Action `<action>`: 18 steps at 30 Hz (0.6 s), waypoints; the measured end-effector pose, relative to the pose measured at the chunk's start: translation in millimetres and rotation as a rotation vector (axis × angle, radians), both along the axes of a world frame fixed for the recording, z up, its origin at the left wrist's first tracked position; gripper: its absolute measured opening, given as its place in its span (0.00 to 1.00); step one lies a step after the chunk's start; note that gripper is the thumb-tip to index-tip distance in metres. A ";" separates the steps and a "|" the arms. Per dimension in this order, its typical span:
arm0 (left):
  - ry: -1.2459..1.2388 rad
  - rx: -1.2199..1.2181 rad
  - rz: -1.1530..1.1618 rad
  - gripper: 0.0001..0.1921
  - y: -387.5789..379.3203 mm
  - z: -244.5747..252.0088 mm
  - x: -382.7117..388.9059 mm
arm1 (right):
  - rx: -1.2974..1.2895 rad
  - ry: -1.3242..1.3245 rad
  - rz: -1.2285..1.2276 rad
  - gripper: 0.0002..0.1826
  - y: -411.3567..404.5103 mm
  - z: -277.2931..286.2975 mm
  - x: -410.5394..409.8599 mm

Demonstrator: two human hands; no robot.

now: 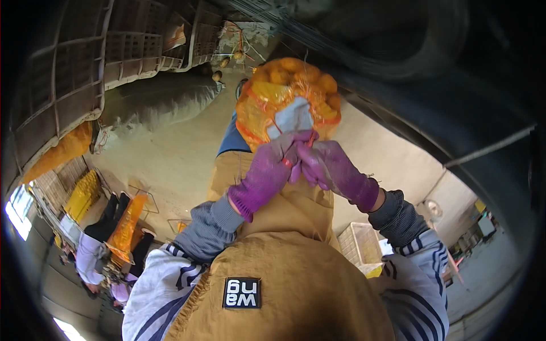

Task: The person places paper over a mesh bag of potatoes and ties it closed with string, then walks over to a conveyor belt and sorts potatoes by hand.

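An orange mesh sack [260, 106] full of round produce, which looks like potatoes [292, 70], stands on the floor just ahead of me. Both of my hands wear soiled purple gloves and meet at the near edge of its top. My left hand [271, 164] has its fingers closed on a red drawstring [287, 162]. Pressed against it, my right hand [330, 164] pinches another stretch of red string [312, 138]. A pale blue-white sheet [294, 114] shows at the sack's top, partly covered by mesh. The fingertips overlap, so any knot between them is hidden.
Stacked plastic crates [132, 51] line the far left, above a dark plastic sheet [162, 100]. A few loose potatoes [217, 76] lie on the floor. People [91, 251] work at the left beside an orange mesh sack [128, 230]. A pale crate [362, 245] stands at right.
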State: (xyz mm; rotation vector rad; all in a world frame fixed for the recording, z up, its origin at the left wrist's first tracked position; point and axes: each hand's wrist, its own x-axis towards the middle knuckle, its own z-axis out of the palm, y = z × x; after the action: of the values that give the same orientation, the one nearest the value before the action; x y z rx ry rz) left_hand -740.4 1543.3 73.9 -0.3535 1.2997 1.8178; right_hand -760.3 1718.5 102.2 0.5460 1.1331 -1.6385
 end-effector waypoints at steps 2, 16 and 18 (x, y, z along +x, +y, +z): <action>0.103 -0.079 -0.086 0.17 -5.0 -1.7 -2.8 | -0.029 0.172 0.200 0.18 4.9 -17.8 -3.5; 0.260 0.036 -0.026 0.27 -23.0 -75.4 1.2 | 0.239 0.495 -0.192 0.25 32.5 -93.8 -14.0; 0.181 0.195 0.063 0.27 -14.6 -82.1 -2.5 | 0.227 0.473 -0.329 0.24 -0.5 -87.6 -18.8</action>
State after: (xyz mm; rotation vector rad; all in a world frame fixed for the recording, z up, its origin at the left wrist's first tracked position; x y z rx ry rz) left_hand -743.0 1528.7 -8.2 -0.1271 1.2293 2.0485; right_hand -779.1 1718.0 14.5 0.5226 1.6588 -2.0006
